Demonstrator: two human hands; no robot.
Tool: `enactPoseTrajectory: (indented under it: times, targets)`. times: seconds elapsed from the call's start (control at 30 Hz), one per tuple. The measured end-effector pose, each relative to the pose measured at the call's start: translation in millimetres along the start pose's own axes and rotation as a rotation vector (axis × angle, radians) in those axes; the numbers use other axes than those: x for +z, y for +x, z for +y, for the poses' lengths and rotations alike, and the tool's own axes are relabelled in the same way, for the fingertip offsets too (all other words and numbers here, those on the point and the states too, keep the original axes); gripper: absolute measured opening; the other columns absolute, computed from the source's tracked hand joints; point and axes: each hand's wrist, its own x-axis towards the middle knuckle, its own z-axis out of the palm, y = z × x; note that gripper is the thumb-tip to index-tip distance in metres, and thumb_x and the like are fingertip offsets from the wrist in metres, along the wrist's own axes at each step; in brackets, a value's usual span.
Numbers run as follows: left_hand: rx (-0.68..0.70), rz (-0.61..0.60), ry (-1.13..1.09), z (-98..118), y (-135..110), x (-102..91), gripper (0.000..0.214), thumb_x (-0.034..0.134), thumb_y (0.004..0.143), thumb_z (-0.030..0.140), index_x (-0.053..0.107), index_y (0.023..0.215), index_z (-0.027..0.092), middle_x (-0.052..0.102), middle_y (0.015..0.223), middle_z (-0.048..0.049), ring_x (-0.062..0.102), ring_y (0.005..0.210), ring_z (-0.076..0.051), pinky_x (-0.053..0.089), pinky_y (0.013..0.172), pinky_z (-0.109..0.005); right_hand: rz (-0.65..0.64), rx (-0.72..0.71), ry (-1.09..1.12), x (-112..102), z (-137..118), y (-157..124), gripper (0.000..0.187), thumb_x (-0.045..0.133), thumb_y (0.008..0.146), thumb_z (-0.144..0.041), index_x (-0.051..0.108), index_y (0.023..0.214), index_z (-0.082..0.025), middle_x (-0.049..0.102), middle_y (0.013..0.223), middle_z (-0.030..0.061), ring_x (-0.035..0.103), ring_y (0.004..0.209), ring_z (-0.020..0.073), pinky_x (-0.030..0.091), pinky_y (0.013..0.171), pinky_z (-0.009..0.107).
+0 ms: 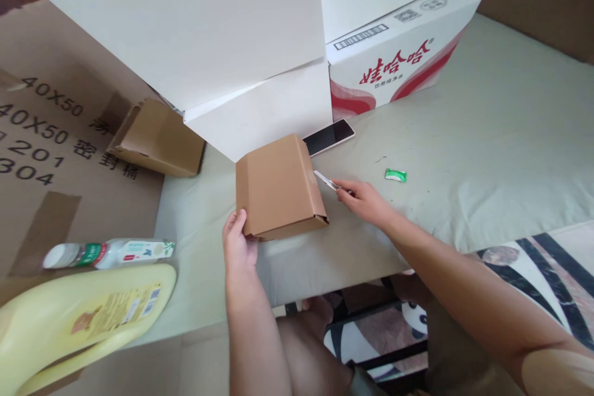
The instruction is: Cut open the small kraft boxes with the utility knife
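Note:
A small brown cardboard box [278, 189] is on the cloth-covered table in front of me. My left hand [239, 238] grips its near left corner, thumb on top and fingers partly hidden beneath. My right hand [359, 198] is closed around the handle of a utility knife [327, 180], to the right of the box. The blade's tip points at the box's right edge, where a strip of tape seems to lie; whether it touches I cannot tell. Behind the box a phone [330, 137] lies flat, screen up.
White cartons [394, 74] stand at the back. Another small brown box [160, 139] leans by a large carton [41, 136] on the left. A clear bottle [111, 252] and a yellow jug [93, 315] are at the near left. A green wrapper [396, 175] lies on the right.

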Motion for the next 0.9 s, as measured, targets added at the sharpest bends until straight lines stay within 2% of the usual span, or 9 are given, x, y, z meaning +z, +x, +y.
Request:
enactPoseTrajectory:
  times: [0.33, 0.67, 0.9]
  targets:
    - [0.009, 0.0, 0.012, -1.3, -0.9, 2.0, 0.047, 0.093, 0.042, 0.039, 0.064, 0.072, 0.017, 0.068, 0.071, 0.0015, 0.06, 0.06, -0.011, 0.043, 0.052, -0.021, 0.008, -0.004, -0.031, -0.6, 3.3, 0.2, 0.044, 0.044, 0.09, -0.032, 0.073, 0.123, -0.022, 0.064, 0.071, 0.0002, 0.052, 0.06, 0.0144, 0.039, 0.06, 0.025]
    - [0.021, -0.011, 0.034, -3.2, -0.1, 0.6, 0.046, 0.091, 0.045, 0.041, 0.065, 0.074, 0.017, 0.07, 0.073, 0.0, 0.061, 0.062, -0.013, 0.044, 0.054, -0.023, -0.002, 0.008, -0.035, 1.2, 2.4, 0.9, 0.044, 0.042, 0.09, -0.031, 0.073, 0.12, -0.02, 0.057, 0.066, -0.001, 0.048, 0.059, 0.0134, 0.037, 0.058, 0.024]
    - [0.019, -0.011, 0.035, -2.7, -0.8, 1.4, 0.046, 0.091, 0.045, 0.04, 0.064, 0.074, 0.017, 0.069, 0.073, 0.0002, 0.06, 0.061, -0.013, 0.043, 0.054, -0.023, -0.02, 0.034, -0.032, 0.3, -0.6, 0.7, 0.043, 0.041, 0.091, -0.031, 0.072, 0.119, -0.02, 0.058, 0.069, -0.0004, 0.049, 0.06, 0.0136, 0.037, 0.06, 0.025]
